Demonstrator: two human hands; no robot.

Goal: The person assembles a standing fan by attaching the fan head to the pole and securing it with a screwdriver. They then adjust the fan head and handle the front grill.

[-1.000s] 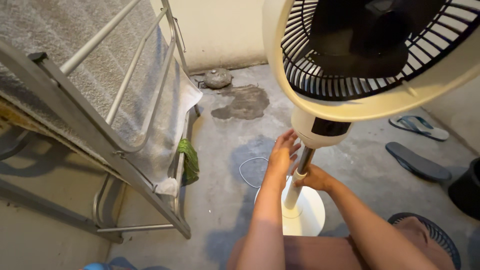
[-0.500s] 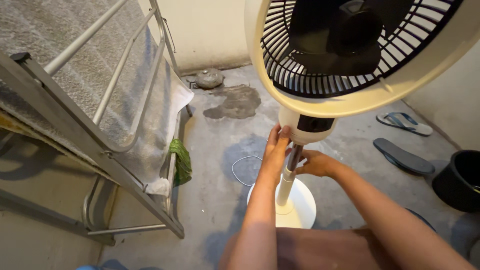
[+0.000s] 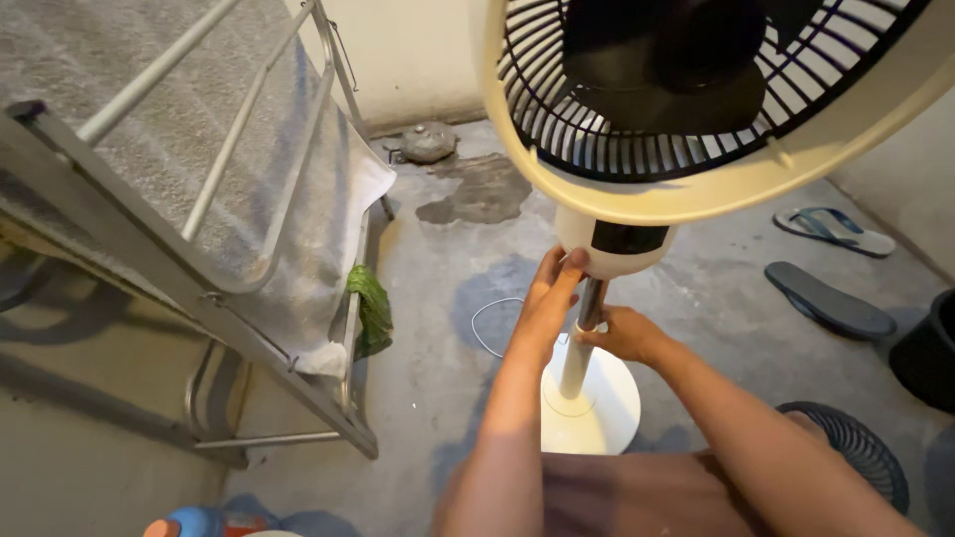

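A cream pedestal fan (image 3: 696, 189) with a black grille stands in front of me on a round white base (image 3: 597, 403). My left hand (image 3: 547, 298) reaches up with its fingertips on the underside of the fan's neck housing (image 3: 612, 249). My right hand (image 3: 622, 333) is wrapped around the metal pole (image 3: 582, 328) just below the housing. A thin white cord (image 3: 487, 323) loops on the concrete floor behind the base.
A metal rack (image 3: 199, 249) draped with a grey towel stands at left, a green cloth (image 3: 370, 308) hanging from it. Two sandals (image 3: 831, 264) lie at right, beside a black bucket (image 3: 930, 353). A loose black fan grille (image 3: 860, 452) lies bottom right.
The view shifted slightly, bringing the fan closer. My left hand rose a little toward the neck housing; my right hand stays on the pole.
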